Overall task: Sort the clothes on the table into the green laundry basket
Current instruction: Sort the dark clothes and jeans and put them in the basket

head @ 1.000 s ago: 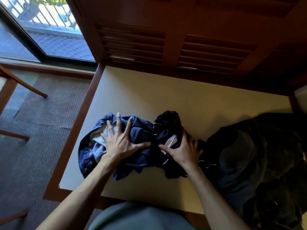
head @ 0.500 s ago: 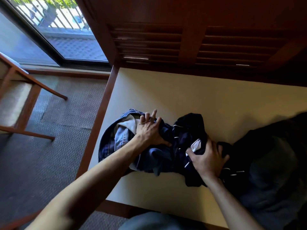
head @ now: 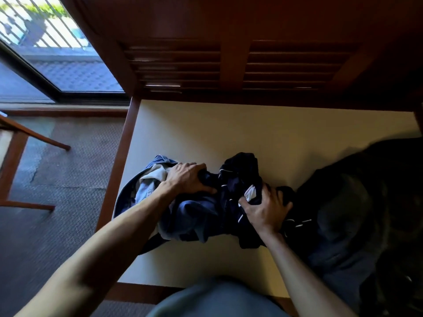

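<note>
A bunched pair of blue jeans lies near the left edge of the cream table, partly over that edge. My left hand grips the jeans with curled fingers. Pressed against the jeans on the right is a dark navy garment with thin white piping. My right hand clutches that navy garment, fingers dug into the fabric beside a white label. No green laundry basket is in view.
A heap of dark grey and black clothes covers the table's right side. A louvred wooden panel rises behind the table. Carpeted floor, wooden chair legs and a glass door lie to the left.
My left hand went from lying flat with spread fingers to gripping the jeans. My right hand closed tighter on the navy garment. The two garments are bunched closer together.
</note>
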{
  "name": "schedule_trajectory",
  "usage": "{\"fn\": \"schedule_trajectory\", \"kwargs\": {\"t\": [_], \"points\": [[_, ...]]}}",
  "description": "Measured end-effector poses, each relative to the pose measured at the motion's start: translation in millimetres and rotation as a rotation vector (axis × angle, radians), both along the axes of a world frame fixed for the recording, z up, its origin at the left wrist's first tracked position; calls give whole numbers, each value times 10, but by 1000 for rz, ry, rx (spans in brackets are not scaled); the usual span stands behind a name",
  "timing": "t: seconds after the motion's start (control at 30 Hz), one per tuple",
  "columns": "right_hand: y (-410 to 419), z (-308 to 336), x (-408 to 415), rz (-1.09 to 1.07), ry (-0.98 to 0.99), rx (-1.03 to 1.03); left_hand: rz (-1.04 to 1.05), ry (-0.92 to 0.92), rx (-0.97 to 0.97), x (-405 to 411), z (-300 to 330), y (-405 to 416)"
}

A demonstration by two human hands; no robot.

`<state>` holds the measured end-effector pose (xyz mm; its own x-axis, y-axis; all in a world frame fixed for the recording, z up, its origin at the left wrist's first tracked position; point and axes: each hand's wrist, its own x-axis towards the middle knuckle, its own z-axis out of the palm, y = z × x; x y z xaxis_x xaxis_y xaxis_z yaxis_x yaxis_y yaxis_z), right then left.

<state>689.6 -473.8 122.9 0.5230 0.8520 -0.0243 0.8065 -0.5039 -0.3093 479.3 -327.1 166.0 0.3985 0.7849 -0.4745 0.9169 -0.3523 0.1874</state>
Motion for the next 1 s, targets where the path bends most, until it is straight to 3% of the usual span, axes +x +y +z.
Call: {"fn": "schedule_trajectory", "kwargs": {"t": [0.13, 0.33, 0.5, 1.0], "points": [[44, 90, 14, -24, 40, 50, 80, -92, -19, -78, 83, -154], [-30, 394, -60, -119, 228, 169, 262, -352, 141, -286, 349, -586], [-298, 747, -211, -144, 326, 359, 288, -513, 252, -366, 742, -866], [-1434, 1971, 411, -297, 197, 658, 33, -822, 345, 734, 1901, -1717]]}}
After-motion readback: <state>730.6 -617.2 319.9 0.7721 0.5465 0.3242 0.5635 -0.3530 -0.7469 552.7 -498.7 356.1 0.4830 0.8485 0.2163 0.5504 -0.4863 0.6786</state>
